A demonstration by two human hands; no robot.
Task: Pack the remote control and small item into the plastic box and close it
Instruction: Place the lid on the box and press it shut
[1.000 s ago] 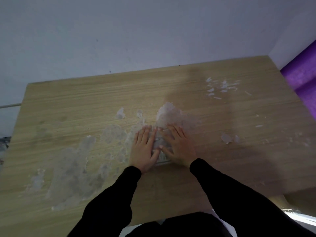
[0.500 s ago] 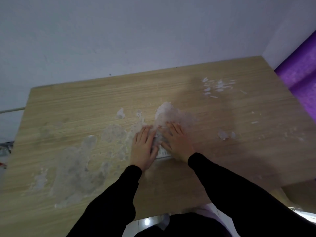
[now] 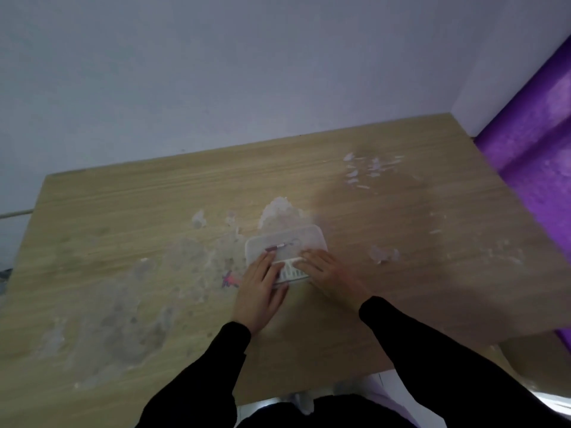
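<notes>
No brand, label or writing can be read anywhere; the view is too soft for print, and the only marking is a small pink and blue smudge (image 3: pixel 229 280) on the table (image 3: pixel 123 236) just left of the left hand. The plastic box (image 3: pixel 285 244), clear with rounded corners, lies flat near the middle of the table, a little nearer the front edge than the back edge. Its lid looks down over the contents. Through the plastic a white remote control (image 3: pixel 290 271) with rows of dark buttons shows at the near end, and a thin small item (image 3: pixel 274 248) with a reddish end lies toward the far left part of the box. The left hand (image 3: pixel 258 296) lies palm down, fingers spread flat over the box's near left corner, not clenched round anything. The right hand (image 3: pixel 329 274) likewise rests palm down with fingers extended onto the near right part of the lid, pressing rather than gripping. Both black sleeves (image 3: pixel 432 359) reach in from the front edge. Pale worn patches (image 3: pixel 117 319) spread across the left half of the table.
</notes>
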